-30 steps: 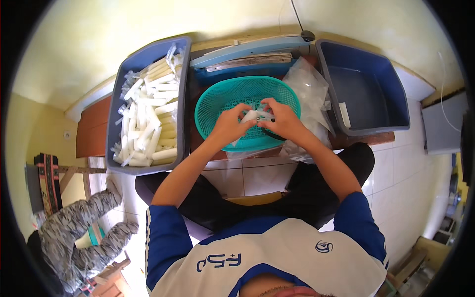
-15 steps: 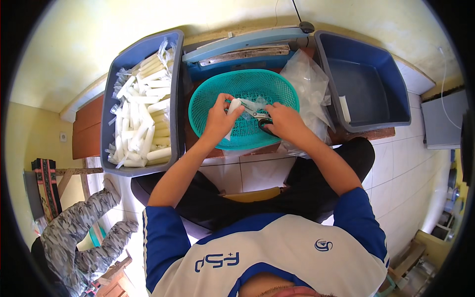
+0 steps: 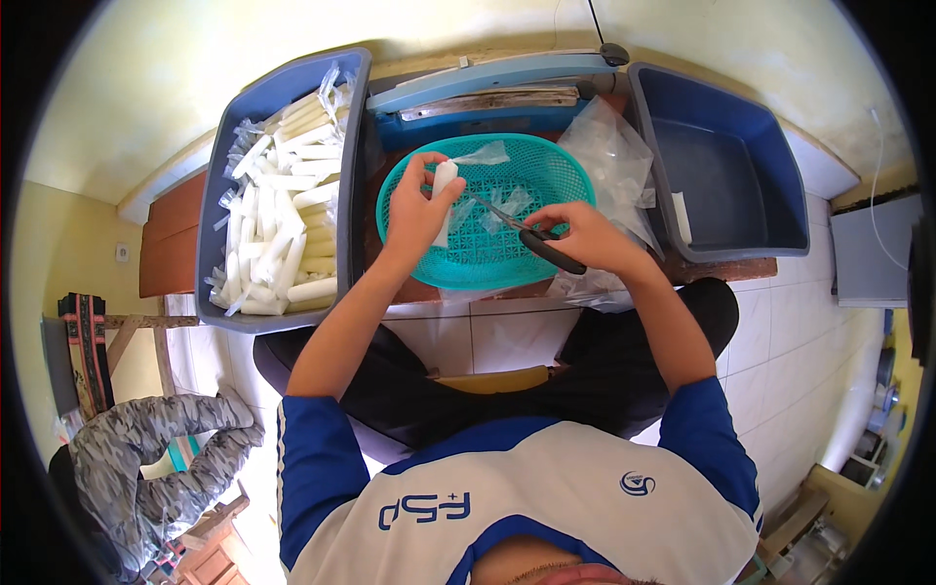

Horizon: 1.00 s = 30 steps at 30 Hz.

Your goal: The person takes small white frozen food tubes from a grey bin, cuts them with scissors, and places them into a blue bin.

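Observation:
My left hand (image 3: 417, 213) is closed around a white stick (image 3: 446, 177) in clear plastic film, held upright over the left part of a teal mesh basket (image 3: 575, 185). A loose flap of film (image 3: 485, 153) stretches to the right from its upper end. On the right, my right hand (image 3: 597, 240) grips black-handled scissors (image 3: 554, 253) by the handles. Their blades point up and left over the basket, apart from the stick. Scraps of clear plastic (image 3: 513, 202) lie inside the basket.
A grey-blue tub (image 3: 211, 278) full of similar white sticks stands on the left. Another tub (image 3: 721, 146), with one white piece (image 3: 682, 216) inside, is at right. Clear plastic bags (image 3: 609, 146) lie between basket and right tub. A person's camouflage-clad legs (image 3: 161, 439) show lower left.
My right hand has drawn the scissors away from the stick, to the right and nearer me. My left hand has shifted slightly left and farther away, still gripping the stick.

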Each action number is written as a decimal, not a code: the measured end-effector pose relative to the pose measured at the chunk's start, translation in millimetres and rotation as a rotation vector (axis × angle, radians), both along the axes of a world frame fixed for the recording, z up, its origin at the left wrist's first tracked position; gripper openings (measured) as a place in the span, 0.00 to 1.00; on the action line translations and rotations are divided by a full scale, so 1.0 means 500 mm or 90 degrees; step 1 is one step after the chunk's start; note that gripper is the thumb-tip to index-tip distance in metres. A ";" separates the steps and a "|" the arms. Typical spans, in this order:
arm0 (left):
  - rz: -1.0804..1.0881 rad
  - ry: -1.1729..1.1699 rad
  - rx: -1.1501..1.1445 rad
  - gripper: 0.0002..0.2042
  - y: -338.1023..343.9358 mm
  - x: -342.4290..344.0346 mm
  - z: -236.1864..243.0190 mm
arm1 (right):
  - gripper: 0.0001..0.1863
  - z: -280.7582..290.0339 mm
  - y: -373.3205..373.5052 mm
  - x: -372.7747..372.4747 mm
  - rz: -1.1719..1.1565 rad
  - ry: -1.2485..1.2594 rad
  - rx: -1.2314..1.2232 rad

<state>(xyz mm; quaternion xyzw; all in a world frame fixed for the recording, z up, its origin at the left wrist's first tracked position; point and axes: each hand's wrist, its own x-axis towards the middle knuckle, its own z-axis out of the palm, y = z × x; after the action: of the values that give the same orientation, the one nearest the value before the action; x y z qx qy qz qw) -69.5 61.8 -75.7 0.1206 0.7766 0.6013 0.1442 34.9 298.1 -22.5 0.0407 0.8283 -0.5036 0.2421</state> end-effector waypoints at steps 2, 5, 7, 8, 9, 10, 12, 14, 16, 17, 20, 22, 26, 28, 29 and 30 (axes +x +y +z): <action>0.034 -0.057 0.032 0.17 0.001 0.000 0.035 | 0.23 0.020 0.003 0.008 -0.057 -0.065 -0.119; 0.072 -0.040 0.042 0.17 -0.006 -0.007 0.037 | 0.25 0.038 0.014 0.023 -0.104 -0.133 -0.230; 0.083 -0.002 0.032 0.16 -0.004 -0.010 0.038 | 0.24 0.041 0.025 0.032 -0.121 -0.128 -0.274; 0.093 0.036 0.022 0.16 -0.003 -0.011 0.038 | 0.24 0.042 0.029 0.036 -0.140 -0.121 -0.318; 0.091 0.035 0.022 0.16 -0.002 -0.012 0.034 | 0.24 0.044 0.030 0.037 -0.141 -0.122 -0.318; 0.092 0.054 0.001 0.16 -0.002 -0.012 0.028 | 0.24 0.048 0.031 0.037 -0.140 -0.107 -0.342; 0.092 0.073 -0.020 0.16 -0.003 -0.010 0.022 | 0.24 0.058 0.029 0.037 -0.140 -0.093 -0.368; 0.084 0.045 -0.036 0.17 0.000 -0.007 0.025 | 0.25 0.068 0.019 0.038 -0.148 -0.097 -0.375; 0.080 0.048 -0.035 0.17 0.000 -0.006 0.022 | 0.24 0.055 0.011 0.037 -0.156 -0.107 -0.396; 0.079 0.051 -0.034 0.17 0.000 -0.005 0.020 | 0.23 0.047 0.007 0.036 -0.162 -0.118 -0.416; 0.058 0.038 0.016 0.16 0.000 -0.002 0.010 | 0.21 0.038 -0.002 0.034 -0.173 -0.115 -0.441; 0.043 0.033 0.018 0.16 0.001 -0.001 0.009 | 0.20 0.030 -0.005 0.032 -0.177 -0.109 -0.451; 0.011 0.016 0.023 0.16 0.003 0.004 0.006 | 0.21 0.019 -0.012 0.034 -0.199 -0.096 -0.473; 0.005 0.013 0.029 0.16 0.002 0.005 0.004 | 0.21 0.019 -0.015 0.035 -0.205 -0.096 -0.464; -0.001 0.012 0.033 0.16 0.001 0.005 0.003 | 0.21 0.018 -0.017 0.034 -0.211 -0.095 -0.455; 0.000 0.010 0.031 0.16 -0.001 0.005 0.002 | 0.21 0.014 -0.019 0.033 -0.210 -0.097 -0.456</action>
<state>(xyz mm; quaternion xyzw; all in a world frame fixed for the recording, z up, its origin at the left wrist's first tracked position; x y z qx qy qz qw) -66.8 61.4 -74.7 0.1290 0.7628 0.6190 0.1350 51.3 288.4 -15.7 0.1236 0.5621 -0.7883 0.2177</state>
